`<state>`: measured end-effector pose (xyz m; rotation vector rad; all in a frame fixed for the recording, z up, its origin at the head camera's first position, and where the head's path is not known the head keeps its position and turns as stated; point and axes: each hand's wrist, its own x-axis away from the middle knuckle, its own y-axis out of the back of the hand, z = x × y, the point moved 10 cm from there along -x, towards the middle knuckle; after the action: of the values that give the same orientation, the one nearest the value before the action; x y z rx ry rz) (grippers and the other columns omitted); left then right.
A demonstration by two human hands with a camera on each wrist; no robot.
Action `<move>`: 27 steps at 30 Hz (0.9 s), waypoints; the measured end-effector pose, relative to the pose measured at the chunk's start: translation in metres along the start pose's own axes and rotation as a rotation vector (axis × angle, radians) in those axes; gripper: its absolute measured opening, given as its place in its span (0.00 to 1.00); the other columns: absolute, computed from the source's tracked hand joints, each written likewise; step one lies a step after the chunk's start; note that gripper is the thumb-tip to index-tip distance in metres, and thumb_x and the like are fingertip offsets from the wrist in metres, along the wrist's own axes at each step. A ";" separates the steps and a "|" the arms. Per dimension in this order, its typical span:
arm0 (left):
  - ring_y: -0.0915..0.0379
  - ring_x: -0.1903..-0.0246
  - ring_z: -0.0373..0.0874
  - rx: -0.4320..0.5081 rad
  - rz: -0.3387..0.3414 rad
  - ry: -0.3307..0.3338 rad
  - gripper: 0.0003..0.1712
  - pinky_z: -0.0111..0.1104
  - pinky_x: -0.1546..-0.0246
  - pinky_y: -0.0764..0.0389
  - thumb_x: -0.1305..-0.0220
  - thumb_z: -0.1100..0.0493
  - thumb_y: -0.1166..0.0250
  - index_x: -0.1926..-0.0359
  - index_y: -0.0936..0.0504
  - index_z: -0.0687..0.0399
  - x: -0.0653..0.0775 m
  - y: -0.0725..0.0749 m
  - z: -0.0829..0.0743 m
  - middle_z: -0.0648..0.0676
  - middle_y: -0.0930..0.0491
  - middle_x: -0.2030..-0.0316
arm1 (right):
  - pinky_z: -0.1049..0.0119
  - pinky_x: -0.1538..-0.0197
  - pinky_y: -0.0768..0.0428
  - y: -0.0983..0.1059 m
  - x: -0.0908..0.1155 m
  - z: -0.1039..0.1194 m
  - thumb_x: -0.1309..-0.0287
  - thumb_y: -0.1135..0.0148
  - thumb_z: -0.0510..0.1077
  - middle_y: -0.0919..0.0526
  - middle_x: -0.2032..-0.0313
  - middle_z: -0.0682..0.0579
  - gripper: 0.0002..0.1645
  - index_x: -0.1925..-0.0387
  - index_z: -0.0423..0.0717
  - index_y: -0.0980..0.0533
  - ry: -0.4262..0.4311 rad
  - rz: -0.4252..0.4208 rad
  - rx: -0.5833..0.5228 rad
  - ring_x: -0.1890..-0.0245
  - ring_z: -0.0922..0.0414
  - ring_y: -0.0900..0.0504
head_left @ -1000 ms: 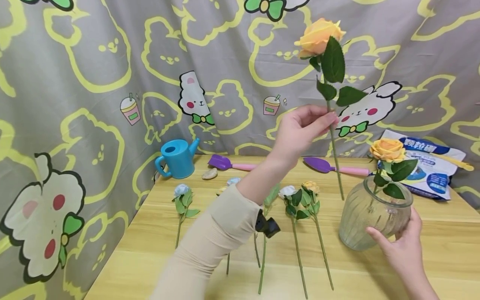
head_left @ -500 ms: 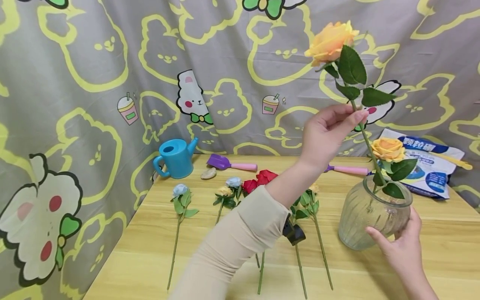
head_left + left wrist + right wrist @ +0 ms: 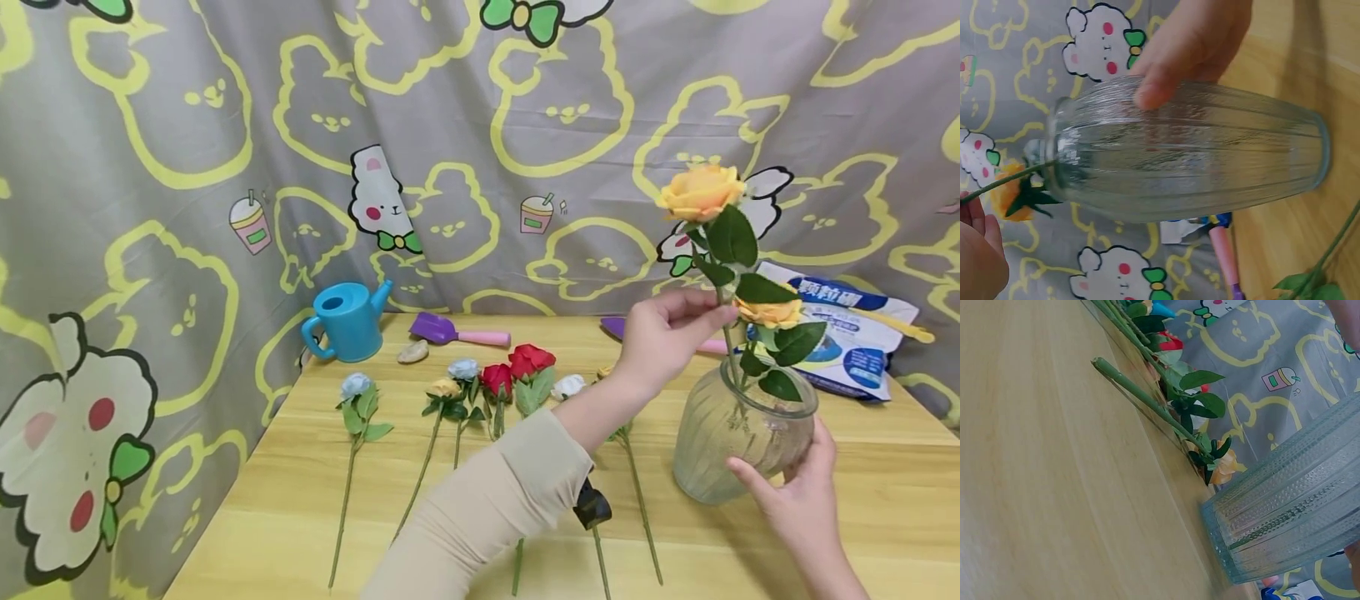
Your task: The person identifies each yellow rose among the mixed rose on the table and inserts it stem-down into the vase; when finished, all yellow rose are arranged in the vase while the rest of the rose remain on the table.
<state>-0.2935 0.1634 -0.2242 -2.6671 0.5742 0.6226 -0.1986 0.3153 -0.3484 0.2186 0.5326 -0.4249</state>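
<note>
My left hand (image 3: 663, 337) pinches the stem of an orange-yellow rose (image 3: 701, 193) between thumb and fingers. The rose stands almost upright, its lower stem inside the mouth of a ribbed clear glass vase (image 3: 712, 454). Another orange-yellow rose (image 3: 771, 315) leans in the same vase, partly behind the held rose's leaf. With thumb in front and fingers behind, my right hand (image 3: 802, 492) grips the vase's right side; the left wrist view shows its thumb (image 3: 1155, 90) on the glass. The vase is tilted slightly in the head view.
Several loose flowers lie left of the vase, among them a blue one (image 3: 356, 386) and a red one (image 3: 532, 360). Along the back are a blue watering can (image 3: 348, 325), a stone (image 3: 413, 352), a purple shovel (image 3: 433, 328) and a white-blue bag (image 3: 862, 358).
My left hand has moved right and then down, bringing the rose over the vase and lowering its stem into the mouth. The right hand keeps its grip on the vase.
</note>
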 end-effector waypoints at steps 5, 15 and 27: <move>0.23 0.78 0.32 -0.137 -0.008 0.078 0.09 0.24 0.71 0.22 0.47 0.66 0.34 0.65 0.19 0.67 0.007 -0.001 0.026 0.60 0.18 0.68 | 0.80 0.50 0.33 -0.003 0.001 -0.003 0.71 0.41 0.12 0.39 0.43 0.47 0.59 0.35 0.44 0.50 0.003 0.010 -0.025 0.49 0.60 0.32; 0.27 0.75 0.22 -0.372 0.001 0.118 0.10 0.19 0.72 0.25 0.48 0.59 0.33 0.64 0.16 0.60 0.014 0.002 0.037 0.48 0.17 0.68 | 0.80 0.49 0.34 -0.002 0.002 -0.002 0.70 0.41 0.13 0.40 0.43 0.47 0.59 0.35 0.45 0.50 -0.008 0.005 -0.013 0.48 0.60 0.33; 0.27 0.75 0.21 -0.441 0.010 0.130 0.10 0.17 0.72 0.26 0.48 0.57 0.32 0.65 0.16 0.57 0.011 0.001 0.037 0.48 0.17 0.71 | 0.80 0.50 0.33 -0.001 0.002 0.001 0.72 0.40 0.12 0.39 0.43 0.47 0.60 0.35 0.44 0.50 0.012 0.002 -0.002 0.49 0.60 0.33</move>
<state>-0.2972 0.1741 -0.2610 -3.1380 0.5354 0.6440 -0.1967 0.3134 -0.3488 0.2194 0.5444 -0.4217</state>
